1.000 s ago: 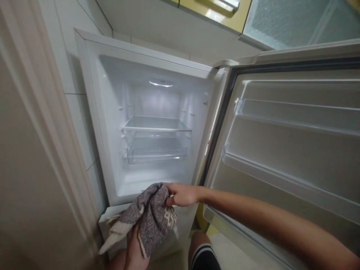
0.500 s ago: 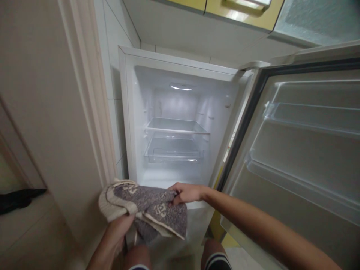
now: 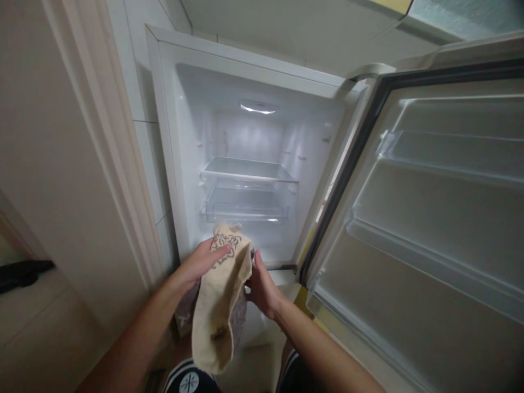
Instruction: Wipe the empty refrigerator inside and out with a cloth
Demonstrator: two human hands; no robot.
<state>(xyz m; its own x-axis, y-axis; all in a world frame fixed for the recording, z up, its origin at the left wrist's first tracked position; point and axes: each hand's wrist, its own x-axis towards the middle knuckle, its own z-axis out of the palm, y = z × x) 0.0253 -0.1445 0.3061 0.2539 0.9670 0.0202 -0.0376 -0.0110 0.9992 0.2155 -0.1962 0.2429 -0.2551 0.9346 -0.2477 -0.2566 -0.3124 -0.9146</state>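
Note:
A cloth (image 3: 219,305), cream on one side and grey with a pattern on the other, hangs folded between my hands in front of an open fridge (image 3: 164,136). My left hand (image 3: 202,262) grips its top from the left, thumb laid over the patterned corner. My right hand (image 3: 260,286) presses against the cloth's right side with fingers pointing up. The fridge cavity is lit and bare, with a glass shelf (image 3: 248,169) above a clear drawer (image 3: 245,204).
The fridge door (image 3: 429,218) stands wide open on the right, its door bins bare. A cream wall and door frame (image 3: 102,136) close off the left. My knees in dark shorts show at the bottom. Cabinets hang above the fridge.
The cloth went from spread between my hands to folded and lifted higher, its cream side now facing out. Both hands rose and came closer together. The view shifted slightly nearer the fridge.

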